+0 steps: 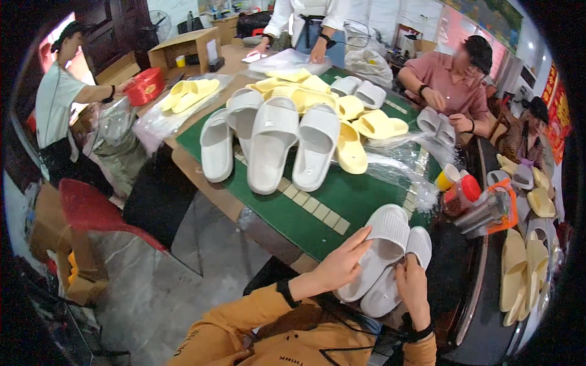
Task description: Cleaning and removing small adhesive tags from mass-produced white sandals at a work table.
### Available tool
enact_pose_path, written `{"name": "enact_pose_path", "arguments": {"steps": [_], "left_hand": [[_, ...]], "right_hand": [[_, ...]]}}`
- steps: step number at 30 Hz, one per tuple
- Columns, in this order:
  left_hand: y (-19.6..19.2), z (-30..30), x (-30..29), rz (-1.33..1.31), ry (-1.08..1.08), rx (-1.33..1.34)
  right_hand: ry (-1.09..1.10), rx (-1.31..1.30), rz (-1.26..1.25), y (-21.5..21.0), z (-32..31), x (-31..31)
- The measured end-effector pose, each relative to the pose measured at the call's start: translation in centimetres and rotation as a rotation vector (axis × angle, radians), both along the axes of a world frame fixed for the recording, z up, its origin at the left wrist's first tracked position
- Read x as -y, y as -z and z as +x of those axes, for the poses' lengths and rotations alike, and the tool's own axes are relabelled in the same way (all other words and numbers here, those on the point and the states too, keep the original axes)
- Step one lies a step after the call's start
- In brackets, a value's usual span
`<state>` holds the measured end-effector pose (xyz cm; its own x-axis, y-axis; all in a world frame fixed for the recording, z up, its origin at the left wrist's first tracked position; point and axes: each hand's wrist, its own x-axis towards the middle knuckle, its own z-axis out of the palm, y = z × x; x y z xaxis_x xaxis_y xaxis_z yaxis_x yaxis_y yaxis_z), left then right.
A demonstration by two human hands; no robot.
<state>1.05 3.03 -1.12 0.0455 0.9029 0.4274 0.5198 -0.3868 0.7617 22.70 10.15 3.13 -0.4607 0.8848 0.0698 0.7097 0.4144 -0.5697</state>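
A pair of light grey slide slippers sits side by side just in front of me, over the table's near edge. My left hand (343, 259) grips the left grey slipper (389, 230) by the outer edge of its ribbed strap, fingers on top. At the inner side of the right grey slipper (420, 243), my right hand (413, 285) holds on near the strap, its thumb toward the gap between the two. Part of the right slipper is hidden behind my fingers. Beyond them, larger in view, stand several grey slippers (273, 146) and a heap of yellow slippers (314, 99).
The table (262, 210) has a green top with a row of pale tiles. Clear plastic bags (397, 165) lie at its right, near a red-lidded jar (462, 194). More slippers (516, 268) line the right side. A red chair (101, 210) stands left. Several people work around the table.
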Motion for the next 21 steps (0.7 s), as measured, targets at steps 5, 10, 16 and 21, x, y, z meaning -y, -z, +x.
{"name": "enact_pose_path", "arguments": {"steps": [5,10,16,21], "left_hand": [[2.5,1.0,-0.6,0.050,-0.116,-0.123],[2.1,0.9,-0.3,0.036,-0.111,-0.084],[2.5,0.8,0.0,0.032,-0.120,-0.080],[2.8,1.2,-0.6,0.057,-0.087,-0.086]], "right_hand": [[-0.005,-0.099,0.041,2.2,0.9,0.0],[-0.020,-0.241,-0.241,-0.1,2.0,0.2],[-0.060,-0.572,-0.330,-6.1,1.7,1.2],[-0.062,-0.850,0.161,-14.8,2.9,-0.9]]}}
